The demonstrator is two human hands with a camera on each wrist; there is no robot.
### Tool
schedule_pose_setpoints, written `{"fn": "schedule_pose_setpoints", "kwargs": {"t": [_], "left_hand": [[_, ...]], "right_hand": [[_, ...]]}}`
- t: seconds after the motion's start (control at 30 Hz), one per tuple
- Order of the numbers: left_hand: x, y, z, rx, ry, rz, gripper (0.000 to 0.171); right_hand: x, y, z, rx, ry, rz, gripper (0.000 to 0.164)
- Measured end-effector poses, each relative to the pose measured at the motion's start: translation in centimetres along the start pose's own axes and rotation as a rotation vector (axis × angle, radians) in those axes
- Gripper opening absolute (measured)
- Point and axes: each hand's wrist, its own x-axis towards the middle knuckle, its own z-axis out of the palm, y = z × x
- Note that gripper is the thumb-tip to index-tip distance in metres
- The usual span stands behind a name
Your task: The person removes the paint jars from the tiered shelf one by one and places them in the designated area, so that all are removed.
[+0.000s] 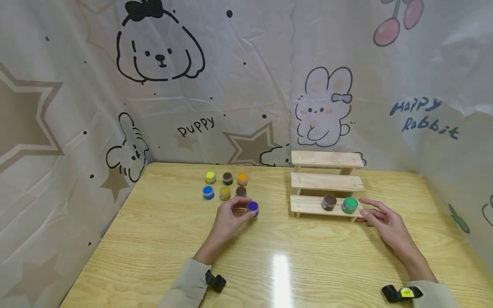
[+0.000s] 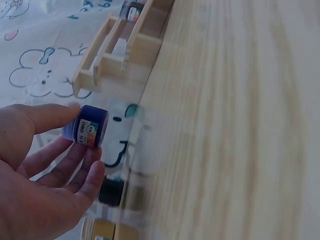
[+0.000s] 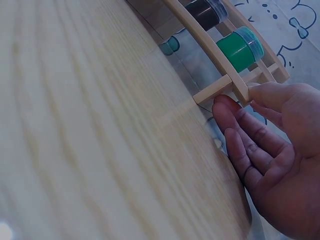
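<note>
My left hand pinches a small paint jar with a purple lid between thumb and fingers, in front of the other jars. The left wrist view shows the same paint jar, dark blue with a printed label. At the right, my right hand holds the right end of the lowest step of a three-tier wooden stand; in the right wrist view the thumb and fingers meet that end. A green paint jar and a dark brown paint jar stand on this step.
Left of the stand are a yellow jar, dark jars, an orange jar, a blue jar and an ochre jar. A patterned cloth hangs behind the wooden table.
</note>
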Motion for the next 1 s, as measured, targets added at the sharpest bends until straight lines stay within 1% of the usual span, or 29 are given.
{"fn": "schedule_pose_setpoints", "kwargs": {"t": [0.13,0.3,0.47,0.6,1.0], "left_hand": [[0.1,-0.4,-0.8,0.065,-0.004,-0.031,0.031],[0.3,-0.7,-1.8,0.125,-0.012,-0.050,0.027],[0.6,-0.9,-2.6,0.144,-0.002,-0.078,0.026],[0.6,-1.0,-2.9,0.154,0.005,-0.094,0.025],[0.7,-1.5,-3.2,0.153,0.004,-0.110,0.025]], "right_hand": [[0.0,0.0,0.0,-0.008,-0.006,0.006,0.049],[-0.3,0.0,-0.1,-0.021,-0.007,0.015,0.048],[-0.1,-0.2,-0.1,-0.020,-0.010,0.010,0.048],[-0.1,-0.3,-0.1,-0.012,-0.012,0.001,0.047],[0.0,-0.1,-0.1,-0.019,-0.006,-0.004,0.047]]}}
